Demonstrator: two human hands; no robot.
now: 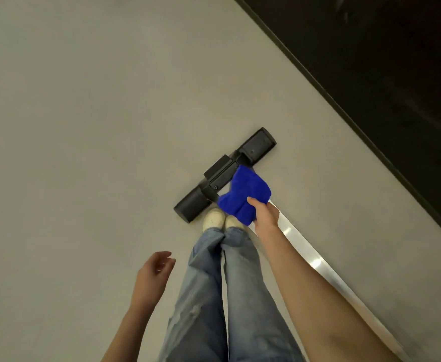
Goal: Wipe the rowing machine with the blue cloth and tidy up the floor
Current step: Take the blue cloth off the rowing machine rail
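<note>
Fuzzy blue cloth (244, 195), glossy metal rail (316, 262), matt black plastic foot bar (257, 146), smooth matt floor (83, 126).

a plain pale grey floor (83, 113) meets a dark black wall base (383, 74) running diagonally at right.

My only view comes from the head camera, worn high and aimed almost straight down past the wearer's legs to the floor (70, 126). Its wide lens bends the edges. My forearms fill the lower frame close up; the rowing machine (224, 173) foot sits farther off, near centre.
</note>
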